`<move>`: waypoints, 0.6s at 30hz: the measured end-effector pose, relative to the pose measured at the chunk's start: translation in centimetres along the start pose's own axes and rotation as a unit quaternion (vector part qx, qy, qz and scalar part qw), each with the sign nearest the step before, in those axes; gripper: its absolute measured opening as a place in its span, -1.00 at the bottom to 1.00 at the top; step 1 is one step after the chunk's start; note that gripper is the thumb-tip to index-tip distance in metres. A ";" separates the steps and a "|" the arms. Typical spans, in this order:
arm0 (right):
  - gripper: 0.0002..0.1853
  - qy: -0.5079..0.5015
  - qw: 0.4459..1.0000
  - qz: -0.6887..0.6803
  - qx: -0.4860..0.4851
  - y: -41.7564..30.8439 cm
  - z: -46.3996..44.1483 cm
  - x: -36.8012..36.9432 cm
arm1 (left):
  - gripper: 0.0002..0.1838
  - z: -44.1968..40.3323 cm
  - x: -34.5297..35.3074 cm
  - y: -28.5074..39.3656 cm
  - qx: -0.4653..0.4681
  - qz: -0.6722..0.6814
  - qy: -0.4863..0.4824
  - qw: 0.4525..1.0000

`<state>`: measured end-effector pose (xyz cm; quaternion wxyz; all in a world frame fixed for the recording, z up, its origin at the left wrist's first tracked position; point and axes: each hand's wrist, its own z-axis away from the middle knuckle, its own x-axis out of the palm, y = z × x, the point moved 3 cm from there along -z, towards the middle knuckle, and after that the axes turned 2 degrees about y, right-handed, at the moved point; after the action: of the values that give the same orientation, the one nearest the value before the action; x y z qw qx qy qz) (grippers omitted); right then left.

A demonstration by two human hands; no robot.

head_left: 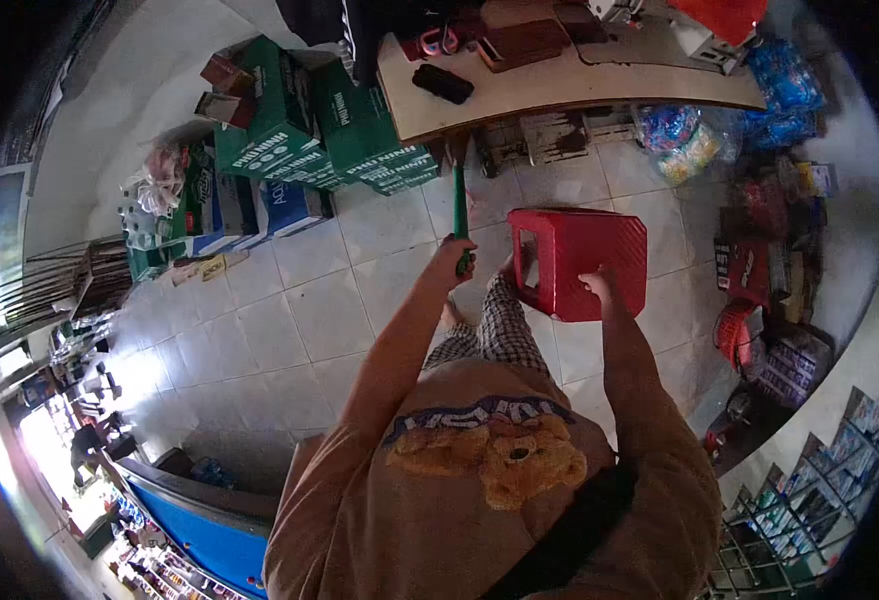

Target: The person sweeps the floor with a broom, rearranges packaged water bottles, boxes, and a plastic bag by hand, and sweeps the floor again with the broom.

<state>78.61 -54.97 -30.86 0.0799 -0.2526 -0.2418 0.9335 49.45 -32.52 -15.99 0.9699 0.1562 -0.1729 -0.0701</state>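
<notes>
My left hand [457, 257] is closed round a long green handle [460, 200]. The handle reaches forward towards the table's front edge, and I cannot make out clearly what is at its far end. My right hand [600, 283] is at the middle of a red plastic stool's seat [615, 240], with its fingers curled against it. The stool looks upright, its open-sided leg frame facing my legs. One of my feet is close beside it, partly hidden.
Ahead stands a table [520, 95] with a phone [443, 84] on it. Green cartons [360, 125] are stacked at left. Plastic-wrapped bundles [695, 145] sit under the table's right end. A red basket [735, 335] and boxes line the right. Behind me at left is a blue panel [195, 530].
</notes>
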 end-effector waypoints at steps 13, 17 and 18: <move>-0.32 0.127 0.948 0.256 -0.136 -1.2 0.7 -0.7 | -0.61 5.5 -12.2 -6.1 -0.031 -0.049 0.026 0.998; -0.30 0.080 0.944 0.307 -0.089 -7.1 5.8 -1.0 | -0.65 6.0 -15.0 -6.5 -0.048 0.017 -0.004 0.999; -0.30 0.054 0.939 0.329 -0.083 -7.6 5.9 -0.8 | -0.68 6.2 -15.5 -6.5 -0.048 0.025 0.003 0.999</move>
<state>76.46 -51.01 -22.31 -0.2400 -0.3736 -0.2176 0.8692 32.25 -37.43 -17.44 0.9782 0.1058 -0.1703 -0.0539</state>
